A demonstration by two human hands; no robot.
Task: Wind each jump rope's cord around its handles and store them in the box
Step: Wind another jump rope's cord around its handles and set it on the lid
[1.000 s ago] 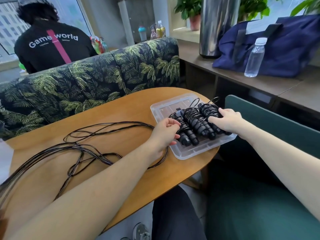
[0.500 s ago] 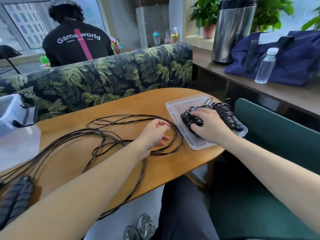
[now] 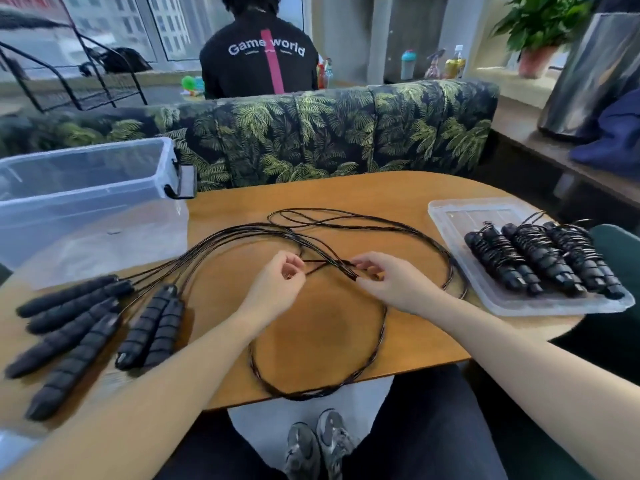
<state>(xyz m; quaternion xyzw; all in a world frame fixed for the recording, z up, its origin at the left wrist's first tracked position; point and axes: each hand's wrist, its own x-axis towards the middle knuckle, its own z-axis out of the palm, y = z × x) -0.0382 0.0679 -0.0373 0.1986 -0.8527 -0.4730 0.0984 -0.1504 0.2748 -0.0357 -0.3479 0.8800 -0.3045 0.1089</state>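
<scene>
a rounded wooden table [image 3: 398, 192] stands before a palm-print sofa [image 3: 329, 129]. both forearms reach in from below to the table's middle. the left hand [image 3: 277, 289] curls its fingers and pinches the loose black cords [image 3: 381, 327]; the right hand [image 3: 394, 284] pinches the same bundle just beside it. unwound handles [image 3: 86, 327] lie at the left near the clear box [image 3: 86, 188]. three wound ropes [image 3: 540, 258] rest on the lid [image 3: 450, 216] at the right.
</scene>
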